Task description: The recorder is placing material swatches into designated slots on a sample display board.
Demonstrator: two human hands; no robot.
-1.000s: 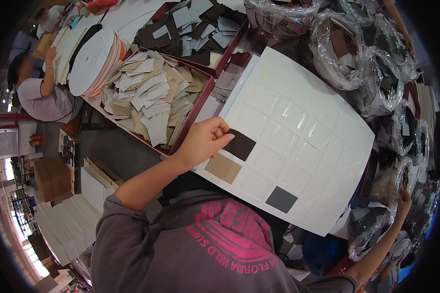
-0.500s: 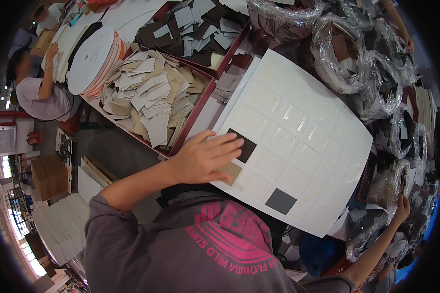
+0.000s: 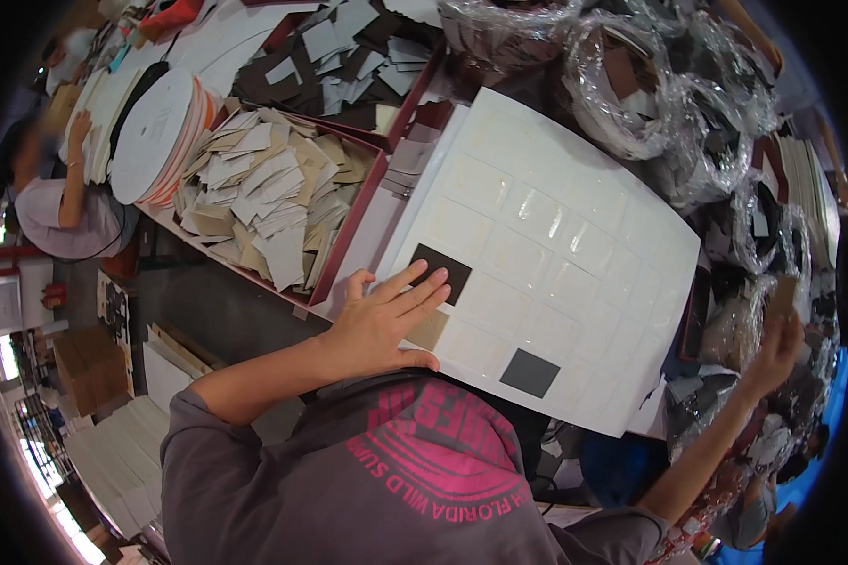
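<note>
So since a second ago the left hand (image 3: 382, 320) has slid from the edge onto the white sample card (image 3: 575, 254), fingers spread flat, pressing a tan swatch (image 3: 431, 330) beside the dark brown swatch (image 3: 441, 270). A grey swatch (image 3: 530, 372) sits lower. The right hand (image 3: 773, 353) is far off by the plastic bags (image 3: 650, 94), pinching something tan, though it's too blurry to identify.

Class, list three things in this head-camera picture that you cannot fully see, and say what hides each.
1. Tan swatch on the white sample card: mostly under the left hand.
2. Right hand: near the rim, blurred; its fingers' grip is unclear.
3. Contents of the plastic bags: veiled by crinkled, glaring film.
</note>
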